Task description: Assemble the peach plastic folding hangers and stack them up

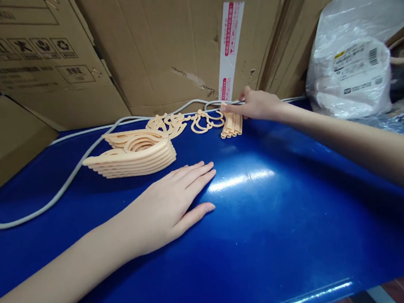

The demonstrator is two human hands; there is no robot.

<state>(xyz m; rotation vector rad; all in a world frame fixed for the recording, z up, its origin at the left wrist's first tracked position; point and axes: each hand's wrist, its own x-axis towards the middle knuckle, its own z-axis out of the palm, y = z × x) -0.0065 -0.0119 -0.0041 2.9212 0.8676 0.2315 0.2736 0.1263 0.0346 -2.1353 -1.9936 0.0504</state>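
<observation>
My left hand lies flat on the blue tabletop, palm down, with its thumb apart from the fingers and nothing in it. Just beyond it sits a stack of beige curved plastic pieces, nested on one another. Farther back lie several beige hook-shaped pieces and a few open ring-like ones. My right hand reaches to the back of the table, its fingers bent round the upper end of a bundle of short beige tubes. The fingertips partly hide that end.
Cardboard boxes stand along the back and left of the blue table. A grey-white cable loops across the left side and runs along the back. A clear plastic bag with a white labelled roll sits at the back right.
</observation>
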